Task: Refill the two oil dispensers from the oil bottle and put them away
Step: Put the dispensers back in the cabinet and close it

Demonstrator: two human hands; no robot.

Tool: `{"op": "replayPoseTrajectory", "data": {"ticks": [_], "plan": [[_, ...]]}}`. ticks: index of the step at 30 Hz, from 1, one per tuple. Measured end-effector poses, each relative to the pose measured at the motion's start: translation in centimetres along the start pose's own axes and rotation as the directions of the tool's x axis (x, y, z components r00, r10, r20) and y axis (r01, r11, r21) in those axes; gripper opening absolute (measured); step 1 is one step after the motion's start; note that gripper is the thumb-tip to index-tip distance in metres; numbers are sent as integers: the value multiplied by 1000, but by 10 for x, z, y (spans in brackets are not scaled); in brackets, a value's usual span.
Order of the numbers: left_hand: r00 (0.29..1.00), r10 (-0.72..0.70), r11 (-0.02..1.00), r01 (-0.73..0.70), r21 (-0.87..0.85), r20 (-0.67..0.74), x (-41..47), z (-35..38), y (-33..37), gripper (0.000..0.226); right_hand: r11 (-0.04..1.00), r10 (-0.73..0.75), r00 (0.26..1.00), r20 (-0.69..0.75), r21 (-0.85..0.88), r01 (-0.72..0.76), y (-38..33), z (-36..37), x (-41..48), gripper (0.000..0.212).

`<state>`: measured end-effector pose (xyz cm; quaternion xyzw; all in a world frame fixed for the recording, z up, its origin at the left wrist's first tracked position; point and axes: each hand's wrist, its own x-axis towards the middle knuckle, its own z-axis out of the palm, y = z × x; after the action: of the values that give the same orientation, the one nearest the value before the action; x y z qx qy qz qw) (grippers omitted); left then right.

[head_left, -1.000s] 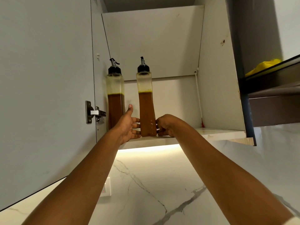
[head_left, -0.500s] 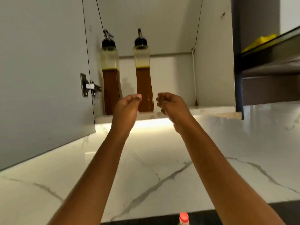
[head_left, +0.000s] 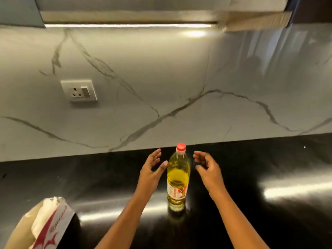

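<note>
Counter [head_left: 269, 168], 6 o'clock: nothing was gripped.
Left hand [head_left: 152, 169] hung loose, empty, at 9 o'clock of the oil bottle [head_left: 177, 178] (upright, capped); right hand [head_left: 208, 168] slack, empty, at 3 o'clock. Bottle judged well filled, heavy, thin-walled, maybe slick: take the labelled waist.

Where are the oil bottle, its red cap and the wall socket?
oil bottle [head_left: 178, 175]: head view, on the yellow body above the label.
red cap [head_left: 180, 146]: head view, on the cap's top.
wall socket [head_left: 79, 90]: head view, on the white plate's middle.
</note>
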<state>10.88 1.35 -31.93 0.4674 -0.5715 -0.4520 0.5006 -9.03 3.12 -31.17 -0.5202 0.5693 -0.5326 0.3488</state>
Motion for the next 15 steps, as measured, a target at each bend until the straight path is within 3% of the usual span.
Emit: {"op": "replayPoseTrajectory", "data": {"ticks": [2, 5, 7, 10, 15], "plan": [[992, -97, 995, 98, -2, 83, 1, 8, -32, 64, 992, 123, 977, 173, -44, -117, 34, 3, 2, 56], [954, -209, 977, 215, -3, 213, -4, 20, -68, 76, 967, 253, 861, 442, -95, -235, 72, 9, 3, 80], [942, -237, 971, 232, 49, 237, -8, 26, -85, 81, 951, 310, 821, 479, -161, -265, 86, 14, 3, 85], [953, -232, 973, 223, 65, 193, -10, 33, -90, 74, 944, 325, 830, 454, -203, -259, 90, 17, 4, 78], [995, -89, 995, 86, 42, 55, -15, 32, -36, 72, 979, 197, 855, 480, -147, -143, 34, 1, 4, 74]]}}
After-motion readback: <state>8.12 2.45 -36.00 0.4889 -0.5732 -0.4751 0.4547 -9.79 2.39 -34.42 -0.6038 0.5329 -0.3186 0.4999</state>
